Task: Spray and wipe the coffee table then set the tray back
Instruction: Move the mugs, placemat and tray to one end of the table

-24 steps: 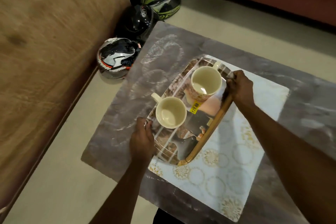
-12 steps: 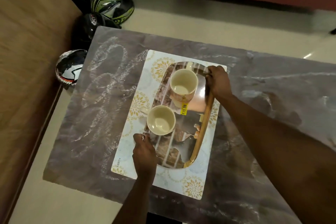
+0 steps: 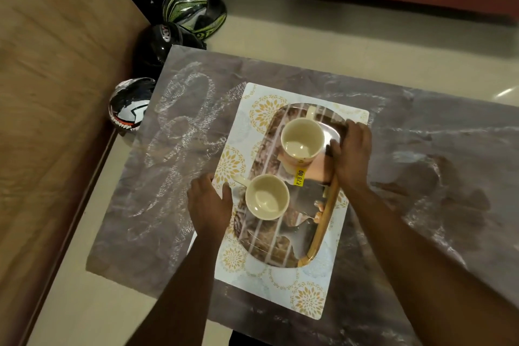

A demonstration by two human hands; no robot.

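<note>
Both forearms enter from 6 o'clock over the surface (image 3: pixel 421 149), which carries pale streaks. A patterned mat (image 3: pixel 331 295) lies at centre with the tray (image 3: pixel 269 247) on it. Right hand (image 3: pixel 351 154) grips the tray's rim at 2 o'clock, fingers curled over the edge. Left hand (image 3: pixel 209 202) sits at the tray's 9 o'clock edge, fingers loosely spread, thumb toward the rim; contact unclear. Two cups (image 3: pixel 266 196) stand on the tray. Three helmets (image 3: pixel 193 8) at 11 o'clock, one partly hidden by the surface.
</note>
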